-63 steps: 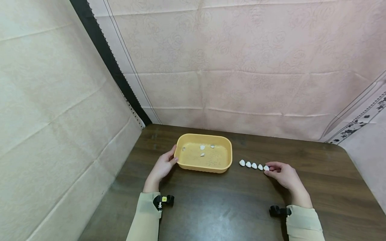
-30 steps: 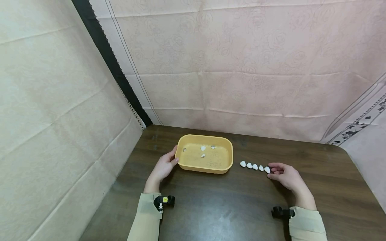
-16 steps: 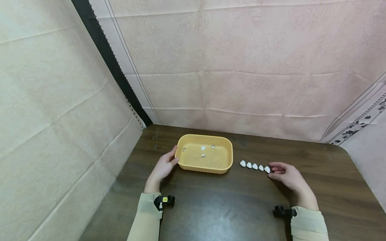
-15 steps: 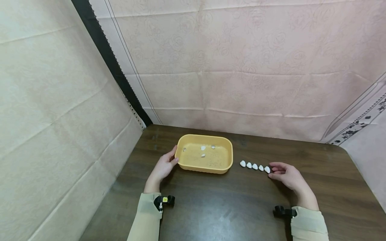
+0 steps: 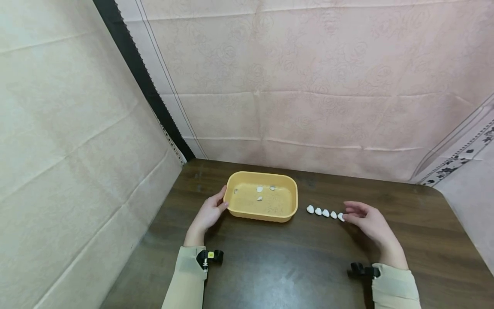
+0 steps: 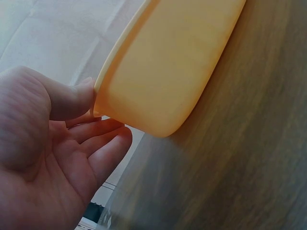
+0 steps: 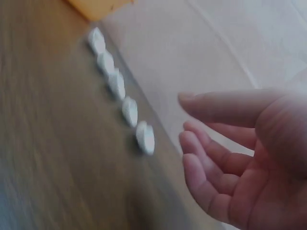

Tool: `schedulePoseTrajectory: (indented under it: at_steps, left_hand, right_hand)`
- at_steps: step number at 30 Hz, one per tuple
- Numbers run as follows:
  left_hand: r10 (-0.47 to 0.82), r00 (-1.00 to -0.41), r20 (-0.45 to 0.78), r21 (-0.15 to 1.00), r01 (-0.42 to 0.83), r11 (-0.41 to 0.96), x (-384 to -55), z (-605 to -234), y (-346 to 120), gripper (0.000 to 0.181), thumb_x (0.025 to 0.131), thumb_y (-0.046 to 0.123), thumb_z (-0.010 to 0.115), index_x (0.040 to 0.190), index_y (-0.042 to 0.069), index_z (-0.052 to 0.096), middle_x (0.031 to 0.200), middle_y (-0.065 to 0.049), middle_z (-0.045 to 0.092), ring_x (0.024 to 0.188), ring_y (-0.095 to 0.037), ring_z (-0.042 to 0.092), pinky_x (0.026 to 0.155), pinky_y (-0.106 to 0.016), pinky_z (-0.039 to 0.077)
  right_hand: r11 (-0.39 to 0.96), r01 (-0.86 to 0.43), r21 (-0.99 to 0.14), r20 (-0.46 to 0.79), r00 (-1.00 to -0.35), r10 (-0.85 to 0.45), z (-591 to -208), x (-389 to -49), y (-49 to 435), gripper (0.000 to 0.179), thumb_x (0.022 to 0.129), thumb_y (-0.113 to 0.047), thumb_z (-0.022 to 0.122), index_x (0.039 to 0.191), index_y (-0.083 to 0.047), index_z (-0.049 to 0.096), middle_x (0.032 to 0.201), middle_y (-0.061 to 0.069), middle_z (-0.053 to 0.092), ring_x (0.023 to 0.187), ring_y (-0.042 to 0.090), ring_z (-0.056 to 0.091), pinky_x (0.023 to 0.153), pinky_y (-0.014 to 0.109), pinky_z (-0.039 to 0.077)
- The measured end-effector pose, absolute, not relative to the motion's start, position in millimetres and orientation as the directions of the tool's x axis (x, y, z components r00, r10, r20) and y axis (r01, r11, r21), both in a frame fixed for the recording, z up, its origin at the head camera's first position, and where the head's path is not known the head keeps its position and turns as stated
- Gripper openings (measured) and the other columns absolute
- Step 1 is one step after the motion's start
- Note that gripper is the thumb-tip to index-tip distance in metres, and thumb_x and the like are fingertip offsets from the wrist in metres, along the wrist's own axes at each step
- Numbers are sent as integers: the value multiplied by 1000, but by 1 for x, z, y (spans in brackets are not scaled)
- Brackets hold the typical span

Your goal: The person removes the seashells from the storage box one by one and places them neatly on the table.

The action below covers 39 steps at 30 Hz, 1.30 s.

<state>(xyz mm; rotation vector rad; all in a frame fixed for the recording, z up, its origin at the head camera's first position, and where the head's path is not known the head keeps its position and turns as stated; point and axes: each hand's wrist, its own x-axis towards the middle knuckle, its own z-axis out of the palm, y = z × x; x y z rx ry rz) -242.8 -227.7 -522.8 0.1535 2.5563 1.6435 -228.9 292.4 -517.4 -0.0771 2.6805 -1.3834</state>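
Several small white seashells lie in a slanting row on the brown table, to the right of a yellow plastic tray (image 5: 262,218). The row's right-end shell (image 5: 341,217) is nearest my right hand (image 5: 368,221). In the right wrist view that hand (image 7: 249,158) hovers beside the end shell (image 7: 145,139), thumb apart from loosely bent fingers, nothing between them. My left hand (image 5: 208,212) grips the tray's left end. Its thumb (image 6: 74,98) presses the rim in the left wrist view, with fingers below the lip. Inside the tray sit more shells, among them a white one (image 5: 259,189).
The wooden table (image 5: 285,266) reaches back to a pale cloth wall (image 5: 308,107). Another cloth (image 5: 77,171) hangs along the left side. Black wrist mounts (image 5: 210,256) sit on both sleeves.
My right hand has let go of the row's right-end shell, drawn slightly right, then lifted a little. That shell has turned slightly. My left hand and the tray have stayed in place.
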Motion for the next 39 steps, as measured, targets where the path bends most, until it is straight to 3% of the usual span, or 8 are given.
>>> schedulePoseTrajectory:
  at_steps: [5, 16, 27, 39]
  left_hand:
    - [138, -990, -32, 911, 28, 411, -243, -521, -228, 61, 111, 8, 56, 167, 6, 32, 173, -7, 30, 158, -32, 31, 126, -52, 29]
    - [137, -989, -51, 912, 10, 410, -241, -524, -230, 62, 112, 10, 54, 169, 8, 29, 174, -8, 28, 159, -34, 29, 126, -54, 27]
    - [127, -991, -40, 918, 13, 396, -238, -525, -229, 62, 111, 10, 56, 168, 9, 32, 173, -8, 31, 158, -33, 32, 126, -54, 28]
    - [134, -991, -24, 918, 31, 396, -240, -525, -229, 62, 111, 10, 56, 168, 9, 31, 173, -8, 31, 158, -33, 32, 126, -53, 28]
  right_hand:
    - [514, -41, -857, -22, -993, -117, -502, -231, 264, 55, 101, -27, 78, 148, -4, 62, 135, 22, 68, 107, 6, 67, 81, 21, 58]
    - [386, -196, -902, 105, -964, -245, -487, -243, 154, 37, 98, -12, 79, 133, 0, 72, 122, 20, 74, 103, 25, 72, 83, 25, 58]
    - [418, -217, -882, 50, -925, -376, -495, -269, 81, 36, 98, -11, 78, 133, -3, 73, 131, 17, 73, 107, 27, 73, 85, 33, 60]
    - [481, -147, -864, -5, -954, -300, -507, -305, 52, 35, 100, -9, 74, 134, 0, 72, 128, 16, 74, 115, 33, 70, 96, 45, 59]
